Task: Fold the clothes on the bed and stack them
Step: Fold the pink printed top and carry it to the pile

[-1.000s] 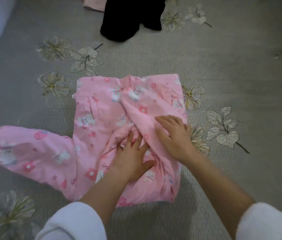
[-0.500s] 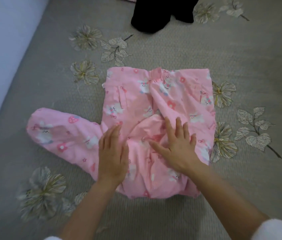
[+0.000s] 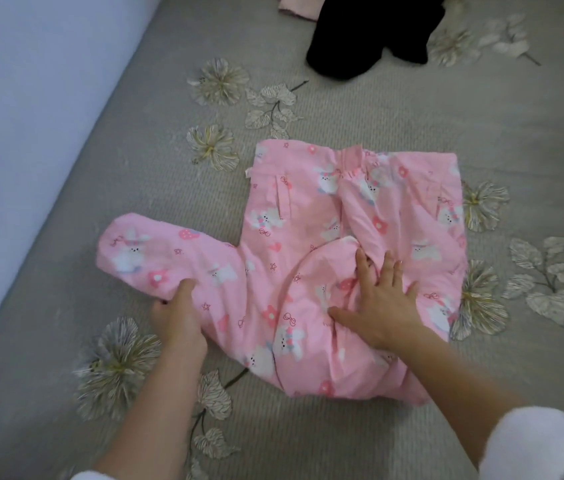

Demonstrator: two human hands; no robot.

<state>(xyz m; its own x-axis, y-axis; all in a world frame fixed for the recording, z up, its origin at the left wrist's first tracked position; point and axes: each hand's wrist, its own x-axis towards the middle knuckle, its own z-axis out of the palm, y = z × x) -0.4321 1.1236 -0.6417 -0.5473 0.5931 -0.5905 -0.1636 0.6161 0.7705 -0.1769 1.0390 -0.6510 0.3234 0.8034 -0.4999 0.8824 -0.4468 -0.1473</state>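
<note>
the pink trousers (image 3: 294,209) lie on the bed (image 3: 343,109), nearer the person than the black garment (image 3: 360,32). the left hand (image 3: 176,320) has slid off the middle to grip the stray leg (image 3: 142,251); the right hand (image 3: 384,306), spread flat, pins the fold. that leg probably folds in next.

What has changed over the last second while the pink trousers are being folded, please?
The left hand left the middle of the pink trousers, moved left and took hold of the loose leg. The right hand stays pressed flat on the middle; the black garment lies unmoved.
</note>
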